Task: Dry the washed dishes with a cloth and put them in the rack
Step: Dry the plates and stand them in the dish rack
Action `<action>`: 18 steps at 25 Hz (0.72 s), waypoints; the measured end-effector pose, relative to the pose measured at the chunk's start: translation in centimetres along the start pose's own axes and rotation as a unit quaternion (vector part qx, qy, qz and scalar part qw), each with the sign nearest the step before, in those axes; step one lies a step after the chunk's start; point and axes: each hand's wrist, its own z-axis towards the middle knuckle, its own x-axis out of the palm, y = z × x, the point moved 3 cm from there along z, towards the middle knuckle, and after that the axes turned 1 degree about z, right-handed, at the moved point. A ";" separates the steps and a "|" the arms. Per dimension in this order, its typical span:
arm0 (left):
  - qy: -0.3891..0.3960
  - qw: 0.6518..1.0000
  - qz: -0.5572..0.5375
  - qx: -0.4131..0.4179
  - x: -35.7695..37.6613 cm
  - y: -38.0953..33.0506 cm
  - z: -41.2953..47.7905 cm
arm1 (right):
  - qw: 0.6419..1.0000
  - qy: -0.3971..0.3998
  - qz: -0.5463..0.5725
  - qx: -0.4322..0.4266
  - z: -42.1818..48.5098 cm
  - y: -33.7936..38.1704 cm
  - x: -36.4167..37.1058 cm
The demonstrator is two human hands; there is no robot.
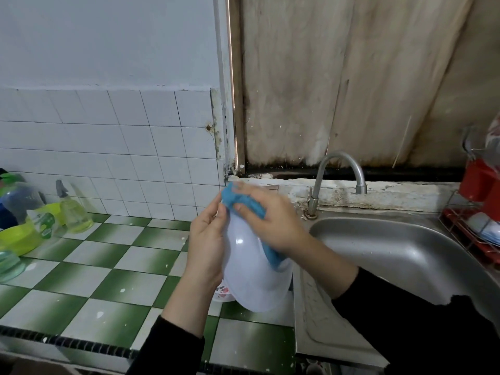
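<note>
A white plate (251,269) is held up on edge above the counter, just left of the sink. My left hand (207,239) grips its left rim, thumb on the near face. My right hand (270,223) holds a blue cloth (244,203) against the plate's upper part; the cloth wraps over the top rim and hangs down the right side. At the far right stands a red wire dish rack (470,236) with a white dish in it. Beneath the plate, a patterned white dish (223,292) peeks out on the counter.
A steel sink (400,253) with a curved tap (338,174) lies to the right. On the green-and-white checked counter (108,269) at the left stand a spray bottle (73,212), detergent bottles, a lime-green bowl (19,236) and a glass lid.
</note>
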 end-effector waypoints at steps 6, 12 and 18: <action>0.020 0.999 0.022 0.022 1.6 0.3 -0.3 | 0.973 -0.152 0.002 0.173 2.3 -4.4 -3.4; -0.011 0.999 -0.006 0.033 2.8 0.1 0.9 | 0.973 -0.141 -0.027 -0.179 -2.6 -2.8 0.4; -0.051 0.992 -0.111 0.011 3.4 -0.8 2.7 | 0.946 -0.065 -0.063 -0.311 -7.7 -9.3 -2.3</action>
